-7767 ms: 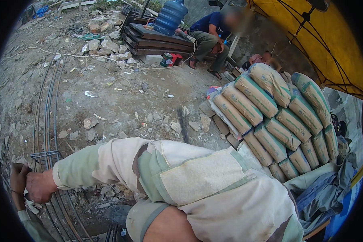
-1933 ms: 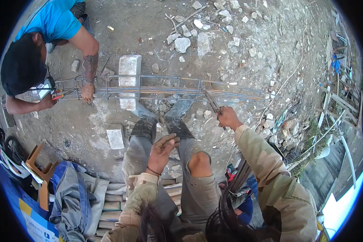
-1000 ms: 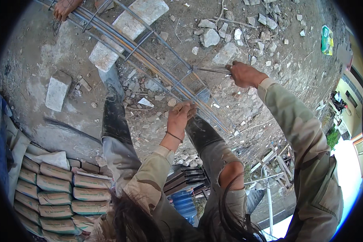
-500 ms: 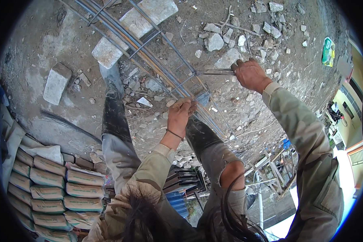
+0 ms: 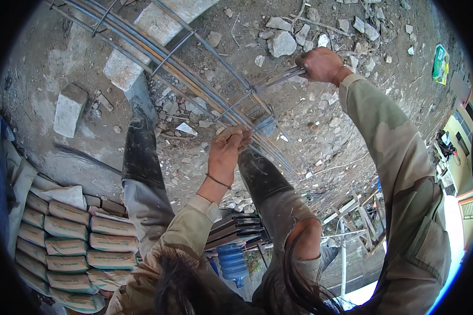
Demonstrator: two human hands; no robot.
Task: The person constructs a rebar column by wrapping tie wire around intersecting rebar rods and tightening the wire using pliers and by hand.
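Note:
A long rebar cage (image 5: 186, 79) runs diagonally from the far left toward my legs, with thin ties crossing its bars. My right hand (image 5: 323, 65) is closed around the handles of slim metal pincers (image 5: 278, 79), whose far end meets a cage corner where a bar and a tie cross. Closer to me, my left hand (image 5: 225, 155) has its fingers curled against the cage's bars; the fingertips are partly hidden. One dark rubber boot (image 5: 260, 176) passes under the cage, its blue-grey toe showing between the bars. The other boot (image 5: 141, 147) stands at the left.
Pale concrete blocks (image 5: 70, 110) lie on the dirt, one under the cage. A bundle of thin wire (image 5: 86, 156) rests at the left, near stacked bags (image 5: 65, 231). Rubble (image 5: 283, 44) is scattered at the far right. A blue water jug (image 5: 232, 262) is behind me.
My right hand has moved farther away, swinging the pincers from nearly level to a slant. My left hand stays at the cage. The whole view has shifted slightly.

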